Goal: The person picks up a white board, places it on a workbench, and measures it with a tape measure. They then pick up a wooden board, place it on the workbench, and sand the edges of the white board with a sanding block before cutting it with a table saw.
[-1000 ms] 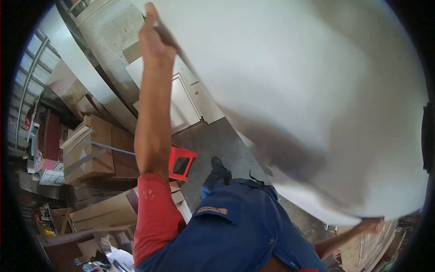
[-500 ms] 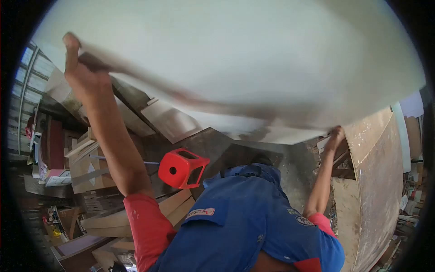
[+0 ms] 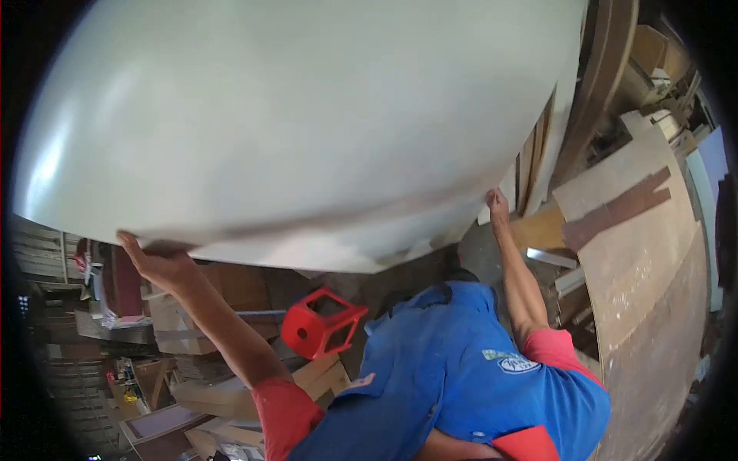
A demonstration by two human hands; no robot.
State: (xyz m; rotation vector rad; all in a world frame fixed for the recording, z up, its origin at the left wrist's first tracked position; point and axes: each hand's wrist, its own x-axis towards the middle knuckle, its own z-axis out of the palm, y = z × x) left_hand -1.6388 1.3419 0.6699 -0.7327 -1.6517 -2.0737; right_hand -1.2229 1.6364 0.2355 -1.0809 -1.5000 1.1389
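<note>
A large, smooth white panel (image 3: 307, 115) fills the upper view, its lower edge running between my two hands. My left hand (image 3: 160, 263) grips that edge at the left, with the thumb over the face and the other fingers hidden behind. Farther right, my right hand (image 3: 498, 206) is closed on the panel's right edge near its lower corner. Both arms reach forward from my blue shirt with red sleeves.
A red plastic stool (image 3: 292, 332) is below the panel, left of my body. A worn brown sheet (image 3: 653, 307) stands close on my right. Cardboard and boards (image 3: 207, 396) are piled at lower left. Upright boards (image 3: 596, 84) are at the upper right.
The panel has turned, its left side dropping and its right edge shifting left, so boards at the upper right now show. My left hand has come down; my right hand has moved left and slightly up.
</note>
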